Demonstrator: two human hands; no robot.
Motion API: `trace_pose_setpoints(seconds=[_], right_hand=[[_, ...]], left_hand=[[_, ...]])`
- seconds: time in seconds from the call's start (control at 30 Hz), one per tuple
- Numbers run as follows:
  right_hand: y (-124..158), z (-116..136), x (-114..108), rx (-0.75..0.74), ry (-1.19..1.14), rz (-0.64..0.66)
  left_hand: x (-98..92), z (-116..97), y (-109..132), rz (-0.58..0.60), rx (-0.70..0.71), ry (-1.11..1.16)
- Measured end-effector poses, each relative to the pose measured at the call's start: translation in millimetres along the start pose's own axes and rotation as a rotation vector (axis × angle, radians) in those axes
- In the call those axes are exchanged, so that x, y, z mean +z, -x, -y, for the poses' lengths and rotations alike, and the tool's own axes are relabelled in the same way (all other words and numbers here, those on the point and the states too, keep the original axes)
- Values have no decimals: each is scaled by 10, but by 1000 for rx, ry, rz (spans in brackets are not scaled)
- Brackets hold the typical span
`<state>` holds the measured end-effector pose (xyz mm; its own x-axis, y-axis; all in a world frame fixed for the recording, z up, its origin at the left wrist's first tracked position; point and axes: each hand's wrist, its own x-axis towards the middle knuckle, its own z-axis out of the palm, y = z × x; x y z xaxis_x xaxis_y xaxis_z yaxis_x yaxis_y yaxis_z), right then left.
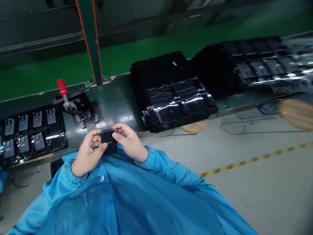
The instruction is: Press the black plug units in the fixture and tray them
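The fingers [119, 130] of the left hand [89, 153] and right hand [129, 142] grasp a small black device [109, 142] just off the near edge of the green counter [119, 104]. On the left, a black tray [62, 143] holds rows of grey devices [23, 123]; stacked black trays [176, 101] sit to the right.

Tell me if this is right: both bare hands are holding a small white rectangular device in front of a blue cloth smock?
Not quite: it is a small black rectangular device, not a white one, as the head view shows. The left hand and right hand do both hold it in front of the blue cloth smock.
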<state>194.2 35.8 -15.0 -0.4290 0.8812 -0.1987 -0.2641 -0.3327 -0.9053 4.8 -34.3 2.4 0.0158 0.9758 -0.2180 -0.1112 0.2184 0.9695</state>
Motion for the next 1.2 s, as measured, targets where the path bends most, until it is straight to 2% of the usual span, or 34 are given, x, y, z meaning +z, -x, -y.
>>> trace_pose_setpoints(seconds=[0.17, 0.33, 0.43, 0.6, 0.7, 0.8, 0.9, 1.03, 1.1, 1.2], right_hand=[[41, 58, -80, 16, -49, -63], [100, 225, -298, -75, -49, -65], [166, 418, -493, -137, 55, -17], [280, 808, -765, -206, 402, 65], [289, 1063, -896, -249, 455, 10], [135, 1363, -1127, -272, 420, -154], [-240, 1696, -1495, -269, 396, -434], [-905, 2062, -2020, -194, 441, -783], [-1196, 2170, -2221, -148, 466, -894], [-1522, 2234, -2425, -106, 483, -964]], left_hand=[[104, 23, -106, 34, -14, -20], [253, -18, -289, 92, -45, -41], [383, -94, -405, 190, -51, -51], [649, -247, -584, 314, -45, -37], [783, -351, -652, 342, -29, -13], [819, -418, -664, 326, 3, -2], [718, -395, -614, 235, -10, -27], [384, -219, -454, 69, -112, -137], [161, -94, -341, -21, -168, -199], [-187, 95, -162, -156, -226, -266]])
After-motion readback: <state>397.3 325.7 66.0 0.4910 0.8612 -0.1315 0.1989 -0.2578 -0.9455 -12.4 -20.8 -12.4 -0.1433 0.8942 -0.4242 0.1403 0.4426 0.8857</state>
